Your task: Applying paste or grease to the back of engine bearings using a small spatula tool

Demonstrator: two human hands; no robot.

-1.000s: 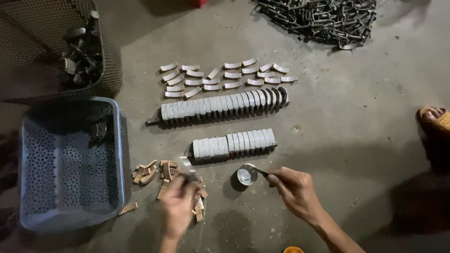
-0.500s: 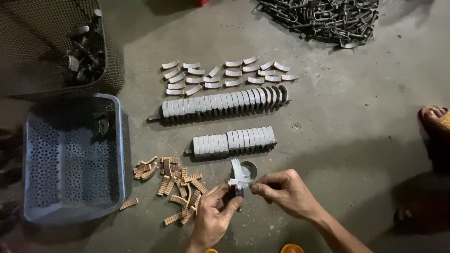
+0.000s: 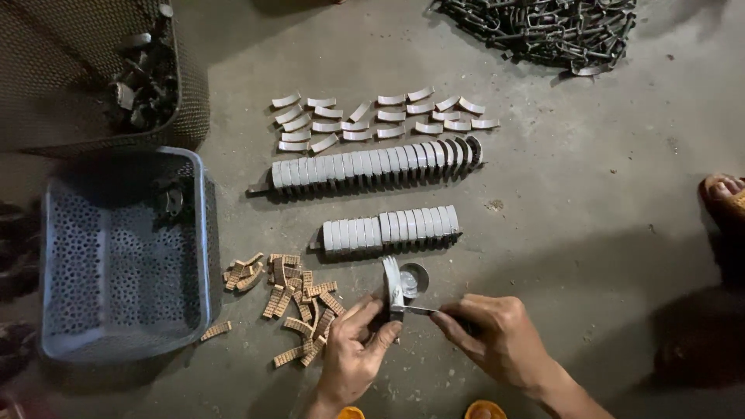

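Grey concrete floor, left hand gripping curved metal piece, right hand clamped on thin tool.

Blue perforated plastic basket, on the concrete floor at left, with one dark metal part inside near its far corner. Wire-mesh basket beyond it, holding dark metal parts. Tangled heap of metal chain at the far right. Loose curved grey plates scattered in rows; two packed rows of the same plates standing on edge, the longer behind the shorter. Sandalled foot at right edge.
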